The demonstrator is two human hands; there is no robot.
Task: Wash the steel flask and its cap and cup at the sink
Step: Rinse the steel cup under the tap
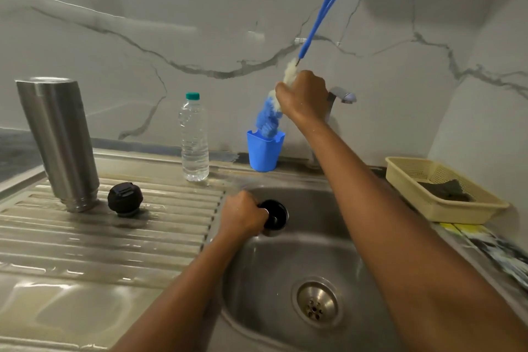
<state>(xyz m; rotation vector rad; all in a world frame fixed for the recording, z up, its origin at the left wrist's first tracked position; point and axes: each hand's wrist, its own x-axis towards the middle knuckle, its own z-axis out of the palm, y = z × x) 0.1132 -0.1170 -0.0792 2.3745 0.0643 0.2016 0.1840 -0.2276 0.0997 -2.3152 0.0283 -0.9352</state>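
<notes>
Steel flask (pixel 58 140): stands mouth-down on the ribbed draining board (pixel 100 237), left of the sink; neither hand touches it.
Flask handling: probably rigid and fairly heavy, with a smooth wall that may be wet and slippery. Best gripped round the mid-body with a whole hand, not at the narrow threaded neck.
Cap (pixel 125 199): black, lying just beside the flask's neck on the same wet board. It is small and ridged, so likely easy to pinch by its edge.
Cup (pixel 275 218): held over the sink bowl (pixel 285 280) near its back-left corner, dark inside tipped toward the camera. Likely light and stiff, slick once soapy.
Left hand (pixel 243 216): fingers curled round the cup's side, forearm reaching in from below.
Right hand (pixel 303 96): raised in front of the tap (pixel 341 94), fist clamped on the bottle brush (pixel 317 20) at its pale bristles. The handle points up, and the blue tuft sits at the mouth of the blue holder (pixel 263 153).
Hands: well apart, each holding its own thing.
Step, as judged: the cup's turn; whether the flask and cap are done cannot be told.
Around: a water bottle (pixel 194 140) between flask and holder; a yellow basket (pixel 445 206) holding a dark pad at the right.
</notes>
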